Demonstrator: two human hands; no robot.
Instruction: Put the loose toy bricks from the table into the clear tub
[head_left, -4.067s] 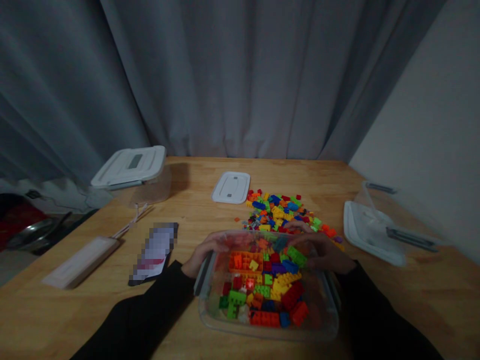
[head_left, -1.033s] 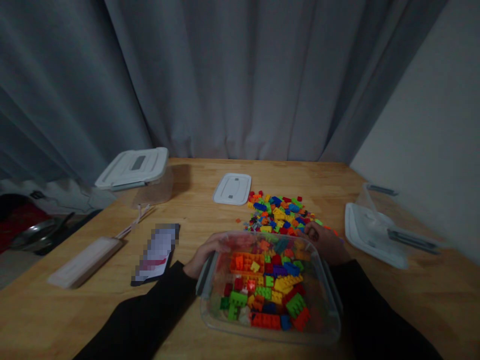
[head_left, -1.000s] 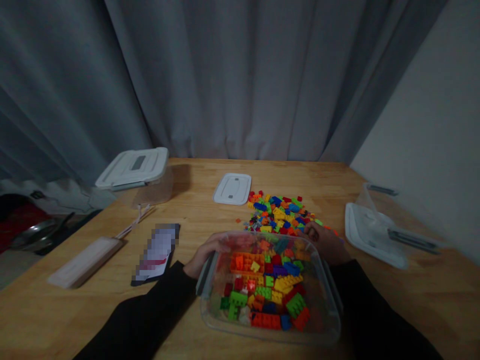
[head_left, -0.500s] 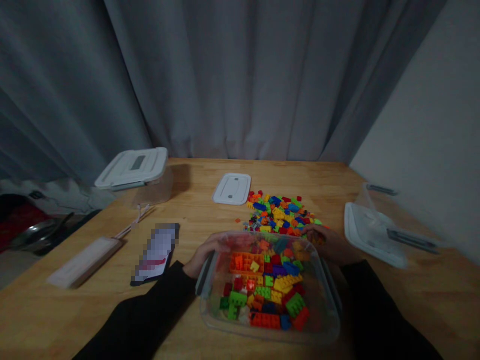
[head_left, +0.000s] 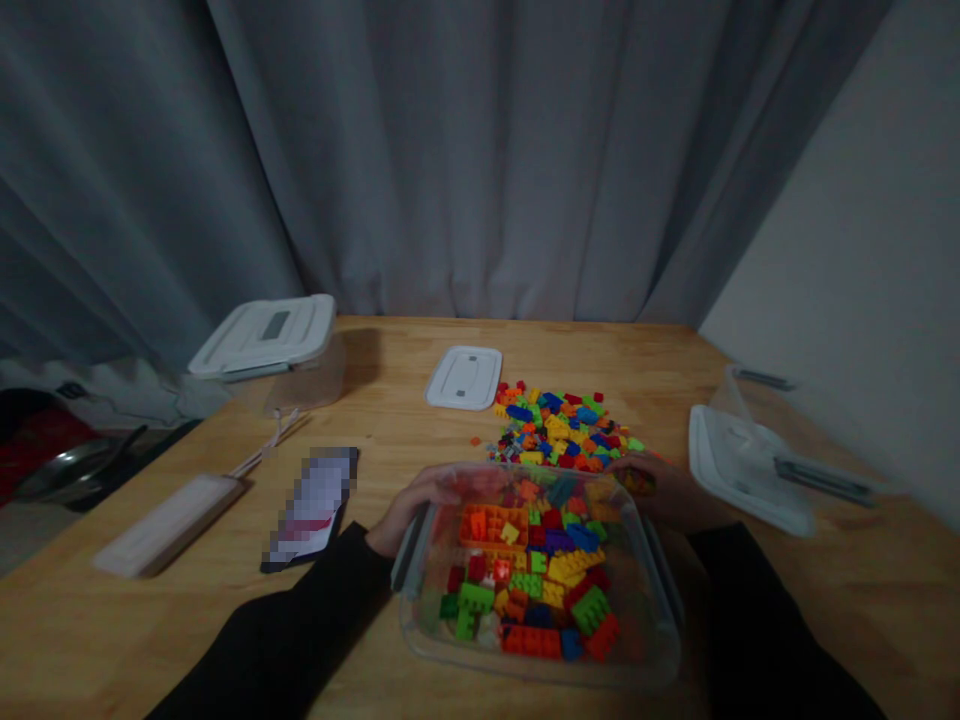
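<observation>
A clear plastic tub [head_left: 660,640] sits in front of me, holding several coloured toy bricks [head_left: 536,575]. My left hand [head_left: 416,500] grips the tub's far left corner by its grey clip. My right hand [head_left: 664,490] lies on the table at the tub's far right corner, fingers curled around a few small bricks. Just beyond the tub lies a loose pile of bricks [head_left: 559,425] on the wooden table [head_left: 390,440].
A small white lid [head_left: 465,376] lies beyond the pile. A lidded tub [head_left: 266,345] stands at the back left, an open tub with its lid [head_left: 746,465] at the right. A phone [head_left: 315,505] and a flat white case [head_left: 169,525] lie at the left.
My right hand left the tub, where it had dropped a green brick, reached to the near right edge of the loose pile and closed on bricks there. The left hand stayed put.
</observation>
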